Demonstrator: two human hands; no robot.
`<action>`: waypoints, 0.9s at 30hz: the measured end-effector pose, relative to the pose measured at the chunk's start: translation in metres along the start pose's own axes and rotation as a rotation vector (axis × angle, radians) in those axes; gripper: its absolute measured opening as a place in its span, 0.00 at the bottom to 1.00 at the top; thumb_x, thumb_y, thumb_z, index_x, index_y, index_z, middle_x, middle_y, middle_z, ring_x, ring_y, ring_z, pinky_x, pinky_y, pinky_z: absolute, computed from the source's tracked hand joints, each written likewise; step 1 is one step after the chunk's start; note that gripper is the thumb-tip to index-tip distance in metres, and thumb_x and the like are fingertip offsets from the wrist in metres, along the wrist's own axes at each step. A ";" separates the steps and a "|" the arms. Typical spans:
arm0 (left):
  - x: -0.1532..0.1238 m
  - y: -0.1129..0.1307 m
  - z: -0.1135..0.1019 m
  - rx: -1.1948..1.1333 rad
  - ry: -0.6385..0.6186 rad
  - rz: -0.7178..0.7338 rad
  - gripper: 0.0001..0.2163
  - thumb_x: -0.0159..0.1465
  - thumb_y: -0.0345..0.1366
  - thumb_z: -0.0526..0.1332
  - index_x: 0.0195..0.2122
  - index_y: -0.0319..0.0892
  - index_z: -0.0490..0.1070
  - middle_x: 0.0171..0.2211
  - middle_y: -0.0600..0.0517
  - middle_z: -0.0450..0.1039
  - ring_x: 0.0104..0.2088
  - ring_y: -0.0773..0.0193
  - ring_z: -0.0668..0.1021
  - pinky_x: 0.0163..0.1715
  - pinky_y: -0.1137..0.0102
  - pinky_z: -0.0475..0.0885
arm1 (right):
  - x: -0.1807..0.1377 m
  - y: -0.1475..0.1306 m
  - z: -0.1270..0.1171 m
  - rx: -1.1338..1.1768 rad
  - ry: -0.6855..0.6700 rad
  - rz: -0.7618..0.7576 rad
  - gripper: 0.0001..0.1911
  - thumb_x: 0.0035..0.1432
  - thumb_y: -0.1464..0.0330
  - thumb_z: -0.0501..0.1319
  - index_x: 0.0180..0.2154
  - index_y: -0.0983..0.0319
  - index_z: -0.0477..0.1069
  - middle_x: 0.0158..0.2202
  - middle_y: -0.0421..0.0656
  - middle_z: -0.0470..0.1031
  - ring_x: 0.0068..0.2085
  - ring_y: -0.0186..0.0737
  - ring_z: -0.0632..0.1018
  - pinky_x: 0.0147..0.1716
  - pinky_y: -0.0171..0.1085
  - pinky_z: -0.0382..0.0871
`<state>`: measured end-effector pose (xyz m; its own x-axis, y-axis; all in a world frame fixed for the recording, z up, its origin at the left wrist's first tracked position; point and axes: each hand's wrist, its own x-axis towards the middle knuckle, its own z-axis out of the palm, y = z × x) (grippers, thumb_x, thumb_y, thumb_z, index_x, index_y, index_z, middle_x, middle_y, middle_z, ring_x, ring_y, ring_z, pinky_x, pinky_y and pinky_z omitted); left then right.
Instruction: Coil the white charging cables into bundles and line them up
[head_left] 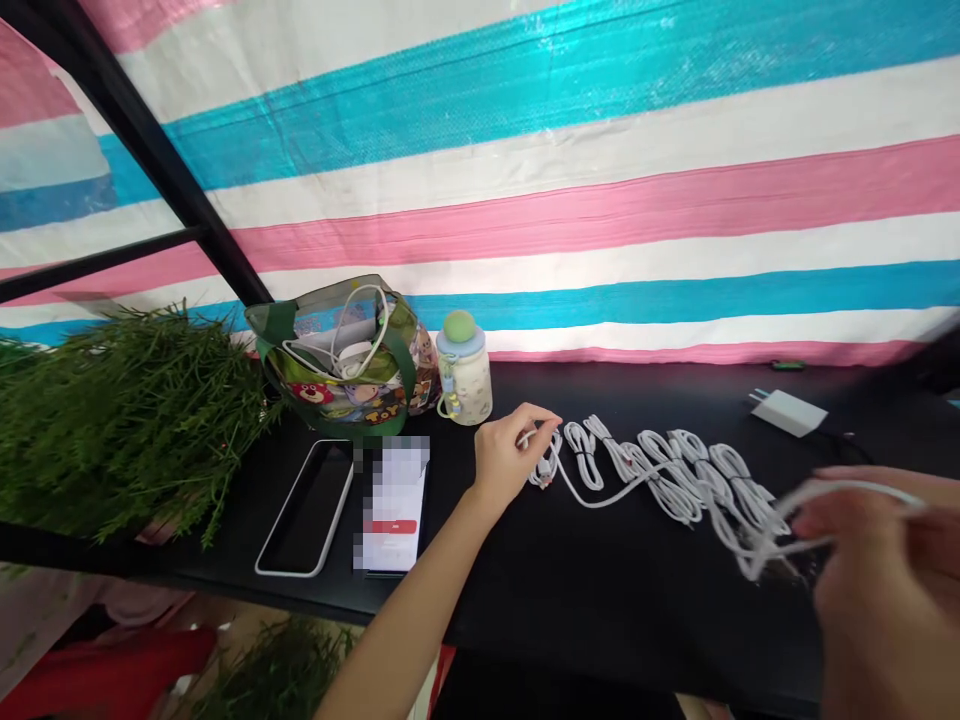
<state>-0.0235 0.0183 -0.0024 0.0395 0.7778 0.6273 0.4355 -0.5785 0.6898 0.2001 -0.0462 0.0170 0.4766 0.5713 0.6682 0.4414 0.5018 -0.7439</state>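
Observation:
My left hand (510,450) pinches one end of a white charging cable (600,503) above the black table. From there the cable sags to the right and runs to my right hand (877,570), blurred near the right edge, whose fingers are closed on its looped part. Beneath and behind the stretched cable lies a row of coiled white cables (664,485), several of them bound with dark ties. One coil (545,470) sits right beside my left hand, partly covered by it.
A white charger plug (789,412) lies at the right. Left of the cables stand a bottle (469,380) with a green top and a patterned bag (352,385). Two phones, one white-framed (307,510) and one lit (394,510), lie in front. Green plants (127,410) fill the left.

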 end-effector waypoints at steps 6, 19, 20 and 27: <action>-0.003 0.006 0.000 -0.029 -0.209 0.158 0.26 0.67 0.54 0.44 0.29 0.43 0.75 0.20 0.54 0.73 0.17 0.71 0.67 0.22 0.75 0.61 | -0.002 -0.038 0.061 -0.121 -0.474 -0.173 0.12 0.59 0.61 0.58 0.26 0.58 0.73 0.19 0.37 0.72 0.17 0.30 0.64 0.18 0.33 0.58; -0.002 0.013 0.005 -0.355 -0.216 -0.229 0.20 0.63 0.52 0.51 0.23 0.43 0.66 0.13 0.59 0.61 0.14 0.71 0.64 0.17 0.75 0.58 | -0.001 -0.009 0.085 0.095 -0.829 0.117 0.15 0.58 0.55 0.56 0.30 0.59 0.72 0.23 0.40 0.75 0.26 0.37 0.75 0.26 0.34 0.68; -0.002 0.013 0.005 -0.417 -0.191 -0.279 0.20 0.62 0.54 0.51 0.23 0.43 0.66 0.13 0.59 0.60 0.13 0.71 0.64 0.16 0.76 0.58 | -0.001 -0.008 0.083 0.094 -0.875 0.111 0.16 0.59 0.56 0.54 0.30 0.58 0.72 0.25 0.41 0.76 0.27 0.38 0.76 0.27 0.35 0.69; 0.007 0.008 0.002 -0.616 0.072 -0.457 0.26 0.53 0.64 0.56 0.24 0.43 0.64 0.11 0.62 0.54 0.11 0.75 0.55 0.11 0.77 0.49 | -0.008 0.003 0.081 0.027 -0.961 -0.032 0.07 0.53 0.62 0.61 0.29 0.58 0.72 0.28 0.41 0.77 0.28 0.39 0.76 0.30 0.37 0.70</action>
<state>-0.0180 0.0195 0.0066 -0.0915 0.9668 0.2387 -0.1863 -0.2521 0.9496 0.1361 0.0036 0.0080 -0.3674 0.8391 0.4012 0.4197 0.5345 -0.7336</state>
